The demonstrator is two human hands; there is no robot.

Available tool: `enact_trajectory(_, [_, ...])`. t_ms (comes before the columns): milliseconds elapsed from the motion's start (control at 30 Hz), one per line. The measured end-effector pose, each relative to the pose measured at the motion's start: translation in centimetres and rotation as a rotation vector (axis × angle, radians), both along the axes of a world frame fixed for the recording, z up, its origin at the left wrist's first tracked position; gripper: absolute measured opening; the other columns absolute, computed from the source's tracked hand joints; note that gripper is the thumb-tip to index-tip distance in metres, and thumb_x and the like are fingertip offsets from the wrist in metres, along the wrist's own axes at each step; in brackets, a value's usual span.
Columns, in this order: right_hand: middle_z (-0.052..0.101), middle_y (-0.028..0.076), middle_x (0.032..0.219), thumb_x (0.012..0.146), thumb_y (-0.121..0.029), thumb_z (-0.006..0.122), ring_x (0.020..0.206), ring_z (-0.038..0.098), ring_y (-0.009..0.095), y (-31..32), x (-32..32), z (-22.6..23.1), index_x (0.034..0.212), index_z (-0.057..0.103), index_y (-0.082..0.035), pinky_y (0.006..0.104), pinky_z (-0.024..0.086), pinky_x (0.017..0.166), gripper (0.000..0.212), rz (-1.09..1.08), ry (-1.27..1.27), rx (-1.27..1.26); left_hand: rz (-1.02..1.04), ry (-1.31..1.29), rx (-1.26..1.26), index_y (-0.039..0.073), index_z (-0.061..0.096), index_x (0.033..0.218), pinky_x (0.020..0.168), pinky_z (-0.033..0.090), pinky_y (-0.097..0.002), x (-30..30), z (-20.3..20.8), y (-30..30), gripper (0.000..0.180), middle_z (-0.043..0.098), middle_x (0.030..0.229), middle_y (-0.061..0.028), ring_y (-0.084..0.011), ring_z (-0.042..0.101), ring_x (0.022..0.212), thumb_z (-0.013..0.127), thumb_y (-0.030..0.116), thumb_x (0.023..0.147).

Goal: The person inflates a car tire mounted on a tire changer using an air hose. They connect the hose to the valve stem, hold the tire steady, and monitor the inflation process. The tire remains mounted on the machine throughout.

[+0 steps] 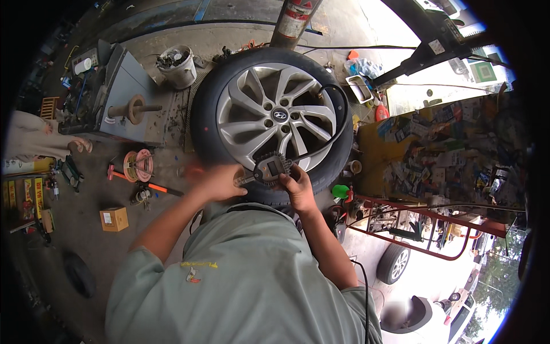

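Observation:
A digital tyre inflator gauge (271,169) with a dark ribbed guard and a small screen is between my hands. My left hand (226,182) is closed round its handle end. On the other side, my right hand (298,188) grips the gauge body, thumb at the front. Just beyond lies a car wheel, its black tyre (207,123) round a silver alloy rim (246,133). From the gauge a black hose (344,117) loops over the wheel's right side to the rim near the upper right spokes. Its exact joint with the valve is too small to tell.
Left stands a grey machine (130,74) with a shaft (150,108); another person's hand (81,144) is near it. A bucket (177,71), hammer (146,183) and cardboard box (114,219) are left. A yellow cabinet (372,149) and red rack (458,256) stand right.

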State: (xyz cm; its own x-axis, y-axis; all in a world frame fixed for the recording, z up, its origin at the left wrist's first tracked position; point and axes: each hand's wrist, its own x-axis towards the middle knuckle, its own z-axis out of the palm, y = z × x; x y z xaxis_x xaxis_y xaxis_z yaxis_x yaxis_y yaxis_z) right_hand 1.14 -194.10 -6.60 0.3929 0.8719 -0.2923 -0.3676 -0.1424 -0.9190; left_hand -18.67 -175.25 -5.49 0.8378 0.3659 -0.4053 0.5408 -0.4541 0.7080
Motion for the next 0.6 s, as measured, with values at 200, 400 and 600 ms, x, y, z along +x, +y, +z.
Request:
enact_trajectory(200, [0.07, 0.014, 0.121, 0.102, -0.032, 0.071, 0.098, 0.073, 0.022, 0.1, 1.6, 0.9, 0.147, 0.05, 0.007, 0.0332, 0.061, 0.086, 0.062, -0.056, 0.174, -0.092, 0.026, 0.091, -0.058, 0.0, 0.071, 0.103, 0.081, 0.054, -0.0459, 1.9, -1.2, 0.5, 0.041, 0.073, 0.09, -0.0199, -0.0375, 0.072, 0.089, 0.079, 0.038, 0.09])
enact_trajectory(400, [0.076, 0.015, 0.106, 0.109, -0.035, 0.06, 0.084, 0.072, 0.017, -4.4, 6.9, -6.0, 0.135, 0.06, 0.005, 0.0288, 0.058, 0.074, 0.048, -0.387, -0.157, -0.326, 0.263, 0.145, 0.215, 0.005, 0.074, 0.095, 0.08, 0.057, -0.0506, 2.5, -1.6, 1.0, 0.039, 0.075, 0.091, -0.017, -0.0405, 0.072, 0.092, 0.078, 0.044, 0.089])
enact_trajectory(600, [0.077, 0.02, 0.09, 0.098, -0.025, 0.067, 0.085, 0.076, 0.034, -6.2, 9.4, -9.1, 0.105, 0.072, 0.0, 0.0418, 0.058, 0.079, 0.026, -0.603, -0.989, -0.615, 0.311, 0.051, 0.324, 0.006, 0.075, 0.091, 0.077, 0.056, -0.05, 1.4, -4.8, 3.8, 0.037, 0.074, 0.084, -0.0173, -0.0409, 0.072, 0.086, 0.077, 0.043, 0.09])
